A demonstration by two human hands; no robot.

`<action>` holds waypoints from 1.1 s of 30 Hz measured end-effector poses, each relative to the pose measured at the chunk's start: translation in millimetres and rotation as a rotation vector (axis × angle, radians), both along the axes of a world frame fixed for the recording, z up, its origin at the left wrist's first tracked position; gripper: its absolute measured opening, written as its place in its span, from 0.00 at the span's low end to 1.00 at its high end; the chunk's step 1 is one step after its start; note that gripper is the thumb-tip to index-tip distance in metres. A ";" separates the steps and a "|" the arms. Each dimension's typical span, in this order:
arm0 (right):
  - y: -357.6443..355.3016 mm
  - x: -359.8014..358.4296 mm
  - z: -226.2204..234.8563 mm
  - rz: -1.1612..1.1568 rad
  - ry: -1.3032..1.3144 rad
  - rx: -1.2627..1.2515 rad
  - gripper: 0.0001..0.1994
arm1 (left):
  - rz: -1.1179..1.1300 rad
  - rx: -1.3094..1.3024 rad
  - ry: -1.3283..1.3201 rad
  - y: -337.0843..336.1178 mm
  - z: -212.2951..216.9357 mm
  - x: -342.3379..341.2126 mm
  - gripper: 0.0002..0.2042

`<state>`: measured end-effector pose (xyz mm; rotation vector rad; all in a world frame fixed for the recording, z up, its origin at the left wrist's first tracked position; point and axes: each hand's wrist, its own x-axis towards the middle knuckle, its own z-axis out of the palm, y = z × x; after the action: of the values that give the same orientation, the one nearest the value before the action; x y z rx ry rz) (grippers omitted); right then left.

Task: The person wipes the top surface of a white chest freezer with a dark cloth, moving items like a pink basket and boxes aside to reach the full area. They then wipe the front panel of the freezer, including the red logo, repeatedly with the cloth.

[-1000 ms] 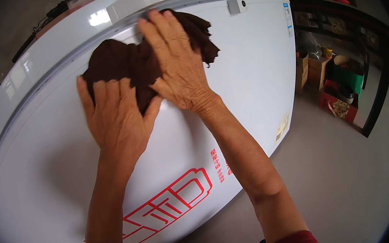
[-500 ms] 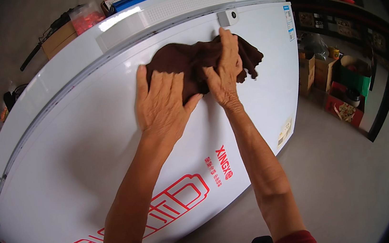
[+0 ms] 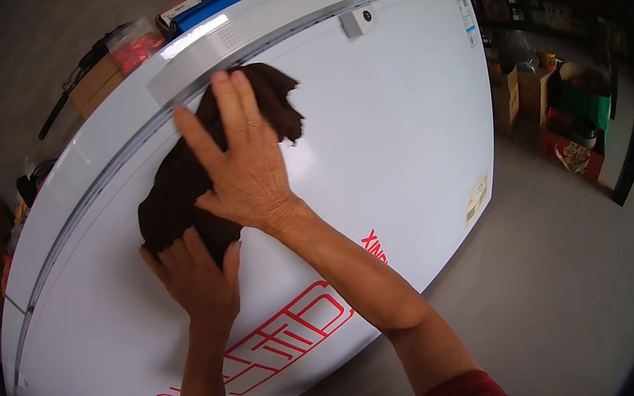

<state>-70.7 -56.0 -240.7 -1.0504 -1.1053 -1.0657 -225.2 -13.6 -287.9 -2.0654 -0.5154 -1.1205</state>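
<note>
A dark brown cloth (image 3: 175, 191) lies bunched and creased against the white front panel of a chest freezer (image 3: 379, 128). My right hand (image 3: 245, 151) presses on its upper part with the fingers spread and stretched upward, the fingertips near the lid seam. Lower and to the left, my left hand (image 3: 199, 278) rests at the bottom edge of the cloth, thumb apart from the fingers. Folds of the cloth cover some of the left fingertips. Both palms face the panel, and neither hand is closed round the cloth.
A lock (image 3: 359, 21) sticks out below the lid's right part. On the lid stand a blue box (image 3: 215, 6), a cardboard box (image 3: 97, 86) and a bag of red things (image 3: 135, 45). To the right, a dark rack (image 3: 625, 85) stands beside bags and boxes on the grey floor (image 3: 552, 273).
Both hands and the cloth have moved left across the panel. The left hand is lower now, and the right hand has turned, its fingers spread wider over the cloth.
</note>
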 end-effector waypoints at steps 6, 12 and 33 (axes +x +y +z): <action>-13.9 41.1 -48.9 -0.308 0.247 -0.031 0.39 | -0.101 0.035 0.114 -21.9 -2.0 51.1 0.25; -27.9 56.7 -135.9 -0.298 0.500 -0.123 0.44 | -0.289 -0.031 0.293 -24.5 -54.3 61.7 0.25; -17.1 12.2 -84.9 -0.173 0.253 -0.154 0.48 | -0.221 -0.087 0.277 1.4 -33.8 -9.3 0.34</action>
<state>-58.5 -73.1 -325.7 -1.3839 -0.9141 -0.9618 -234.6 -12.2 -321.7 -2.3513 -0.2065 -0.9239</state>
